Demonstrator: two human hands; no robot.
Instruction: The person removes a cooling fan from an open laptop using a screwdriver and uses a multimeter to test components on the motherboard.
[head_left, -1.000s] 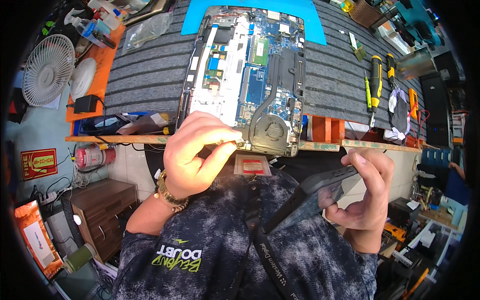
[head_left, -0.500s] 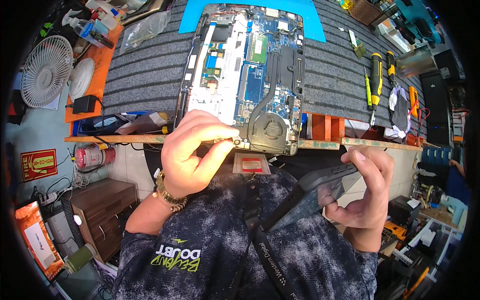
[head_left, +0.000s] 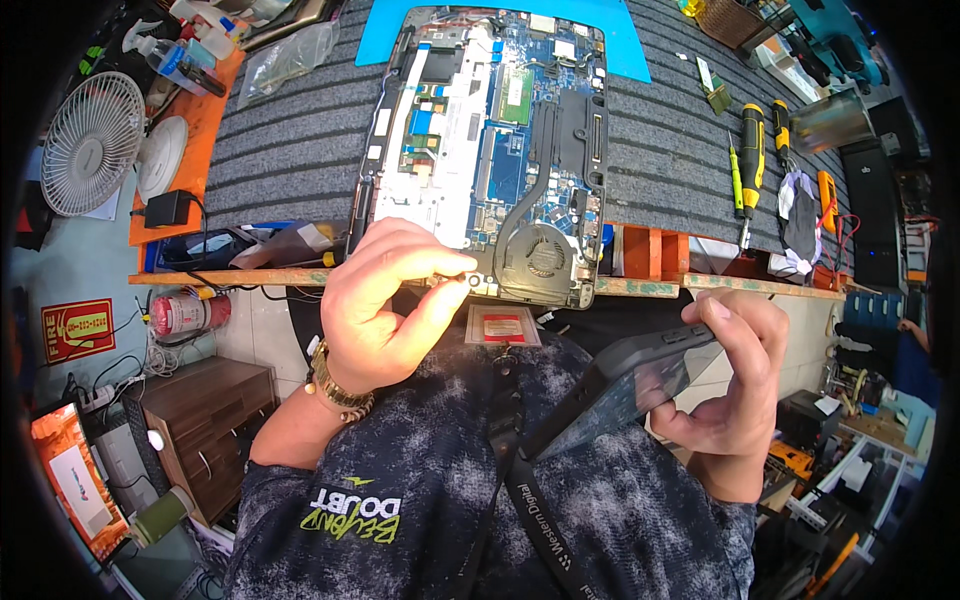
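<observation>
An opened laptop base (head_left: 455,190) lies on the grey striped mat, its near edge jutting past the bench. Its blue circuit board (head_left: 510,185), green memory module (head_left: 515,95), dark heat pipe (head_left: 533,192) and round cooling fan (head_left: 540,258) are bare. At the near edge, left of the fan, my left hand (head_left: 385,300) has thumb and forefinger pinched together. Whatever sits between those fingertips is too small to name. My right hand (head_left: 735,375) grips a smartphone (head_left: 625,390) in a black case, held tilted in front of my chest at lower right.
A blue mat (head_left: 630,45) lies under the laptop's far end. To the right are a yellow-black screwdriver (head_left: 752,160), a thin green screwdriver (head_left: 735,180) and a yellow multimeter (head_left: 828,200). A white fan (head_left: 95,140) stands at left. The wooden bench edge (head_left: 640,288) runs across.
</observation>
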